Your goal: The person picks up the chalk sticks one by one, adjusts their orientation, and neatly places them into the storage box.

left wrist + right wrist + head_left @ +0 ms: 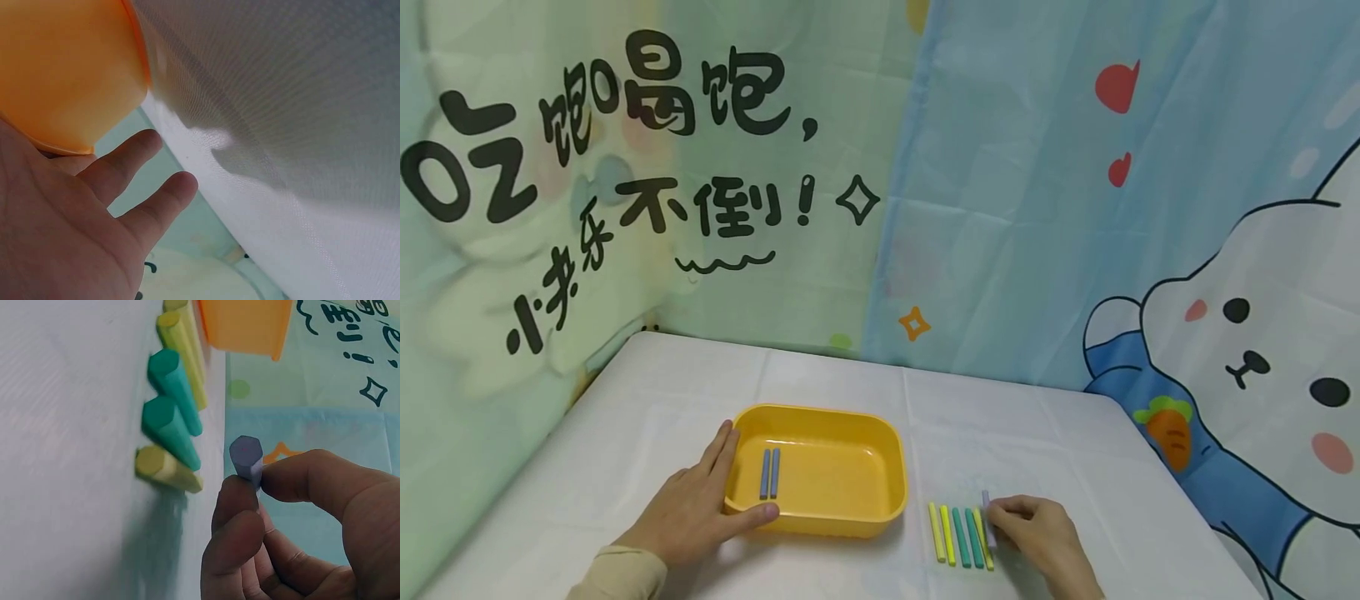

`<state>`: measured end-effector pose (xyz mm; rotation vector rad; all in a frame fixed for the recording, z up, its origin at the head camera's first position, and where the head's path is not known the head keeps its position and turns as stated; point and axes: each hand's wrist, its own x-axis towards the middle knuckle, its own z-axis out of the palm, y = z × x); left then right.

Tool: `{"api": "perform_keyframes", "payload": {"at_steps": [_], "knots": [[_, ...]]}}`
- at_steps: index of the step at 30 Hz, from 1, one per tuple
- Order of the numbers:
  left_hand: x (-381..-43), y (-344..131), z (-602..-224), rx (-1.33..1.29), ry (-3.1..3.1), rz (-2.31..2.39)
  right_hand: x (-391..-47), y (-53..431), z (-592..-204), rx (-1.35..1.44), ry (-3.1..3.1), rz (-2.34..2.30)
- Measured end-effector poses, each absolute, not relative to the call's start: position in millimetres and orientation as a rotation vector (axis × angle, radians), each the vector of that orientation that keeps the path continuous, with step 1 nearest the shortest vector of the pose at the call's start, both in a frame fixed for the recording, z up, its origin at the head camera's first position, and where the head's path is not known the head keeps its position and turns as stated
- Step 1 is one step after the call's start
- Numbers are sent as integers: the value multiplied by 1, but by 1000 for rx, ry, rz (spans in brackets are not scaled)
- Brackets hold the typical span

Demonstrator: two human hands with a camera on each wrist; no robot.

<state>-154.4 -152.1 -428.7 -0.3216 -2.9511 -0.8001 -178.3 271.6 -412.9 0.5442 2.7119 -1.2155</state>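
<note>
A purple six-sided chalk stick is pinched between the thumb and fingers of my right hand, raised off the table in the right wrist view. Just left of that hand lies a row of chalk: yellow sticks, green sticks and one more yellow stick closest to the hand. My left hand rests against the left side of the yellow tray, thumb at its front rim, fingers stretched out straight. Two blue-purple chalk sticks lie side by side in the tray's left part.
A white cloth covers the table. Behind it hangs a printed curtain with dark lettering and a cartoon bear. The table's left edge runs along the curtain.
</note>
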Motion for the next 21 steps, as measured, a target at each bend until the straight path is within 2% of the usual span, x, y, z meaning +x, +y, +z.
{"api": "perform_keyframes", "payload": {"at_steps": [21], "knots": [[-154,-152,-430,-332,-2942,-810,-184,244,-403,466,2671,-1375]]}}
